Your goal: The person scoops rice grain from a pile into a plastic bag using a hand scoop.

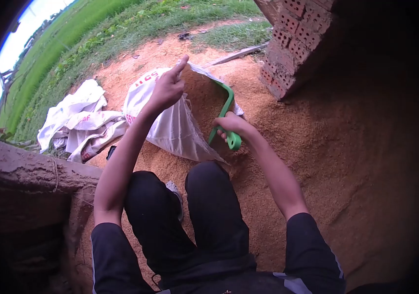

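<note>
A white woven sack (pixel 182 130) with red print lies with its mouth spread toward me, brown grain husks inside it. My left hand (pixel 169 89) is at the upper left of the mouth, closed on the sack's edge with one finger stretched out. My right hand (pixel 230 125) is wrapped round the handle of a green plastic scoop (pixel 229 100). The scoop reaches into the sack's mouth; its blade is mostly hidden by the sack and husks.
Loose husks (pixel 317 166) cover the ground and heap up to the right. More white sacks (pixel 79 120) lie crumpled at the left. A brick pillar (pixel 295 44) stands at the upper right, a low ledge (pixel 38 166) at the left. Grass (pixel 106 36) lies beyond.
</note>
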Motion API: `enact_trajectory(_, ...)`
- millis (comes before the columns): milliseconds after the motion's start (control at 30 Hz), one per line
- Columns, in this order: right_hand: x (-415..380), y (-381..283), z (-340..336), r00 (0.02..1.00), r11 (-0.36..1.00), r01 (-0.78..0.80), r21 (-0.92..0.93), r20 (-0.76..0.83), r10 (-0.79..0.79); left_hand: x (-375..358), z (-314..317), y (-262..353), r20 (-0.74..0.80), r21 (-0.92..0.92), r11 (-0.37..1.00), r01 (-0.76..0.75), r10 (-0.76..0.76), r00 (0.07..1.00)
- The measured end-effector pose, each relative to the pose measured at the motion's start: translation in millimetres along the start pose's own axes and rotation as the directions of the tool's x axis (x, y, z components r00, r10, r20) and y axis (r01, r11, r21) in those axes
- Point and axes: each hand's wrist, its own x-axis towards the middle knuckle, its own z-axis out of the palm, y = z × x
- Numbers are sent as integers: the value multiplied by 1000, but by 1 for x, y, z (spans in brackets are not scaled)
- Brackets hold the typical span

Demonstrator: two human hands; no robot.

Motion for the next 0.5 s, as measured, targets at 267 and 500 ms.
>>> enact_trajectory(267, -15, 25, 28, 950, 948, 228, -223, -160, -267, 16, -2, 5, -106, -325, 944, -58, 25, 994)
enact_trajectory(500, -19, 74, 36, 762, 752, 279, -598, -339, -552, 30, -6, 0, -136, -432, 902, -5, -60, 989)
